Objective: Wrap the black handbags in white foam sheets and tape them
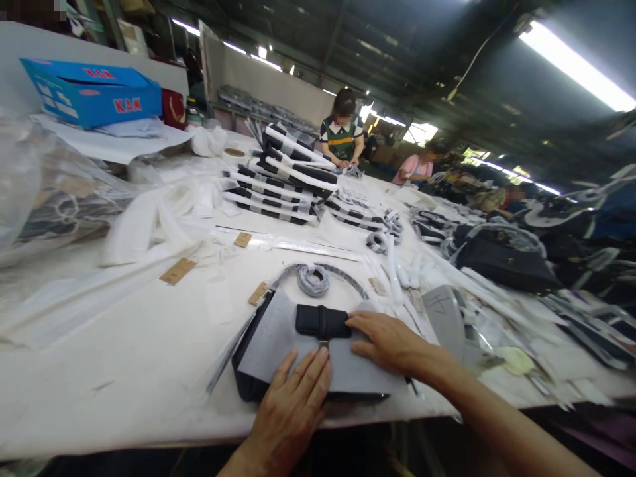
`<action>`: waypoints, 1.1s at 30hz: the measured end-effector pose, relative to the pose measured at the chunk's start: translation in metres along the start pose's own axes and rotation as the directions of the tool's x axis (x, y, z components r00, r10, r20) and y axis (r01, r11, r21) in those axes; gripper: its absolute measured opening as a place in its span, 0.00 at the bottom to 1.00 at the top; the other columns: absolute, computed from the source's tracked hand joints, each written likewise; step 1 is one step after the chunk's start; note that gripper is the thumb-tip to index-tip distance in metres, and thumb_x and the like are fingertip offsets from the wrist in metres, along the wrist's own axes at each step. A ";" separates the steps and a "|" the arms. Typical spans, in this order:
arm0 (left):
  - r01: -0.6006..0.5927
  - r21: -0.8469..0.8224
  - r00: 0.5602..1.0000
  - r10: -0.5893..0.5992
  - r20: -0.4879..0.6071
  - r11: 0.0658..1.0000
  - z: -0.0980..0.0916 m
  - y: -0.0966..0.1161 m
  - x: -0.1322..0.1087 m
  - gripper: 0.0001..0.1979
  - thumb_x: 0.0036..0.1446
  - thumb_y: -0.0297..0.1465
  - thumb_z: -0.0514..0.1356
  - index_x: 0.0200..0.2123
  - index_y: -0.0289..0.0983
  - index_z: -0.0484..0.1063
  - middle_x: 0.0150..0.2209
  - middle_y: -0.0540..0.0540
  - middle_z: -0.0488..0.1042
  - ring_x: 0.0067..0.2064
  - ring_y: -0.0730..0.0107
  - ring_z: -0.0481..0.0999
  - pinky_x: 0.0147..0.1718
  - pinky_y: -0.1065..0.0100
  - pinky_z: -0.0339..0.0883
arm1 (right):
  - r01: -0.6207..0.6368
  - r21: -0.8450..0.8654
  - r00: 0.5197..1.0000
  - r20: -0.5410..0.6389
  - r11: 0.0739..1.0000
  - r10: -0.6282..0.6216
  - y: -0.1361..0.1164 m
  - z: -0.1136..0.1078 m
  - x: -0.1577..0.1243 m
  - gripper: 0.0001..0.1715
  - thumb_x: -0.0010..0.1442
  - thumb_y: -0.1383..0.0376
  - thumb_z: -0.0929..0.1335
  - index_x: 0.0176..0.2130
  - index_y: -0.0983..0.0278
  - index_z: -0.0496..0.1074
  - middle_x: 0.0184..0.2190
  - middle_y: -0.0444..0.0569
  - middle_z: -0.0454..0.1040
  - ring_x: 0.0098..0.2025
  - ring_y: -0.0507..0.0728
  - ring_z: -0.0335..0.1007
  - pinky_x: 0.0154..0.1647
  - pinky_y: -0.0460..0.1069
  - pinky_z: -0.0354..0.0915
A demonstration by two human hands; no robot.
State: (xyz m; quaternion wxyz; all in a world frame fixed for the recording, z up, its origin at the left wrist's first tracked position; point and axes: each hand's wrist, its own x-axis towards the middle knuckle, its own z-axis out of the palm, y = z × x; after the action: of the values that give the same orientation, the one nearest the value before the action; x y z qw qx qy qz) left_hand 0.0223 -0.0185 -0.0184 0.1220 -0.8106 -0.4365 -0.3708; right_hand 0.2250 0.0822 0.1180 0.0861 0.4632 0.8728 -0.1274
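A black handbag (248, 387) lies flat on the white table (124, 358) near its front edge. A grey sheet (278, 344) covers most of the bag, and the bag's black clasp flap (322, 321) sticks out on top of it. My left hand (293, 404) lies flat on the grey sheet with fingers stretched out, just below the flap. My right hand (385, 341) rests on the sheet at the flap's right end, fingers spread and touching it. A coiled grey strap (313, 279) lies just behind the bag.
Stacks of black-and-white striped bags (283, 179) stand mid-table. A blue box (94, 89) sits far left, white wrapping (149, 218) and brown tags (177, 270) lie around. Black bags (501, 262) pile at the right. Other people work at the far end (342, 132).
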 end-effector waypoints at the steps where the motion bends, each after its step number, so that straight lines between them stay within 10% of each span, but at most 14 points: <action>1: 0.002 -0.006 1.000 -0.002 0.000 1.000 0.000 0.000 0.000 0.19 0.66 0.32 0.55 0.59 0.37 0.68 0.61 0.45 0.70 0.62 0.66 0.67 0.68 0.59 0.50 | 0.013 0.005 0.996 -0.094 1.000 -0.012 0.005 0.013 -0.008 0.22 0.63 0.61 0.68 0.55 0.63 0.74 0.58 0.56 0.72 0.59 0.64 0.69 0.62 0.60 0.62; 9: -0.036 -0.030 0.998 0.038 0.059 0.999 -0.008 -0.002 0.005 0.20 0.67 0.33 0.54 0.60 0.35 0.66 0.61 0.43 0.69 0.62 0.64 0.68 0.65 0.57 0.54 | 0.186 0.039 0.861 -0.488 0.982 -0.144 0.033 0.078 -0.019 0.19 0.67 0.64 0.63 0.55 0.61 0.73 0.55 0.55 0.75 0.59 0.61 0.69 0.65 0.64 0.59; 16: -0.056 -0.004 0.984 0.056 0.170 0.998 -0.013 -0.003 0.010 0.20 0.66 0.33 0.55 0.59 0.35 0.65 0.61 0.40 0.69 0.60 0.60 0.70 0.60 0.53 0.61 | 0.138 -0.050 0.935 -0.324 0.989 -0.147 0.014 0.028 -0.017 0.18 0.63 0.61 0.68 0.51 0.65 0.76 0.52 0.57 0.77 0.56 0.64 0.71 0.60 0.60 0.66; 21: -0.053 -0.006 0.980 0.053 0.191 0.999 -0.014 -0.002 0.010 0.20 0.66 0.34 0.56 0.59 0.36 0.64 0.61 0.39 0.69 0.60 0.59 0.70 0.60 0.52 0.62 | 0.216 -0.140 0.885 -0.389 0.966 -0.254 -0.035 0.000 -0.027 0.25 0.67 0.55 0.65 0.56 0.65 0.72 0.57 0.57 0.73 0.60 0.62 0.67 0.63 0.58 0.63; 29: -0.035 -0.012 0.959 0.037 0.281 0.999 -0.025 0.001 0.006 0.23 0.65 0.30 0.56 0.62 0.36 0.60 0.61 0.38 0.70 0.61 0.57 0.69 0.63 0.52 0.58 | 0.116 -0.237 0.897 -0.392 0.965 -0.204 -0.022 0.102 -0.036 0.35 0.66 0.53 0.65 0.66 0.66 0.59 0.67 0.58 0.59 0.69 0.66 0.53 0.67 0.65 0.53; 33: -0.030 -0.053 0.940 0.046 0.337 0.998 -0.056 -0.009 0.022 0.29 0.65 0.33 0.56 0.66 0.34 0.52 0.60 0.37 0.70 0.60 0.61 0.71 0.61 0.57 0.61 | 0.116 -0.195 0.887 -0.420 0.974 -0.190 -0.017 0.112 -0.036 0.36 0.67 0.54 0.65 0.68 0.62 0.56 0.68 0.55 0.56 0.69 0.63 0.51 0.68 0.64 0.51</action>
State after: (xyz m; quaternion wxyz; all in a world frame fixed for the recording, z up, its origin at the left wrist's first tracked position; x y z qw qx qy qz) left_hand -0.0048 -0.0285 0.0348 0.0335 -0.8731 -0.4264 -0.2340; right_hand 0.2348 0.0107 0.0236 -0.0837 0.4007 0.9113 0.0455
